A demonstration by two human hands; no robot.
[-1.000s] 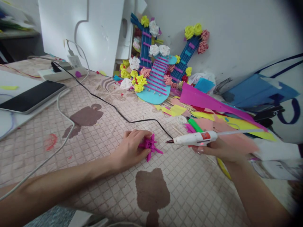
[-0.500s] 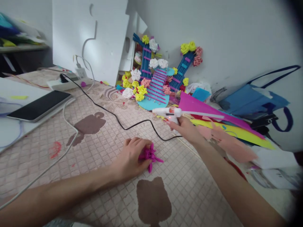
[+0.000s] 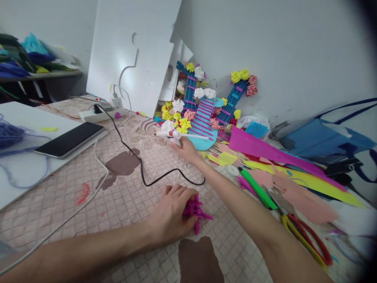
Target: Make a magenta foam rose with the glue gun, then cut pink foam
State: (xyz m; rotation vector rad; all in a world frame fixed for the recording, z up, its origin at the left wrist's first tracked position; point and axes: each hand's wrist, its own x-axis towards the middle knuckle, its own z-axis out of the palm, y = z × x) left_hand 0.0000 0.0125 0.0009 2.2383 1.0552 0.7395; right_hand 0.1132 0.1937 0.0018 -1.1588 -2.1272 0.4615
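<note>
My left hand (image 3: 171,214) rests on the quilted pink table cover, its fingers closed around a small magenta paper flower (image 3: 195,209). My right arm stretches far forward, and my right hand (image 3: 185,148) grips a white hot glue gun (image 3: 172,135) by its handle, close to the table near a turquoise craft piece (image 3: 203,118) covered in paper roses. The glue gun's black cord (image 3: 141,165) loops back across the table toward a power strip (image 3: 100,114).
A dark phone (image 3: 69,139) lies on a white board at left. Sheets of magenta, yellow and pink paper (image 3: 282,165), a green marker (image 3: 257,188) and red-and-yellow scissors (image 3: 303,236) crowd the right side. A white foam board (image 3: 132,51) leans on the wall. A blue bag (image 3: 324,133) sits far right.
My right hand has carried the glue gun away from the flower, forward and left, down to the table by the turquoise piece. My left hand has kept hold of the magenta flower.
</note>
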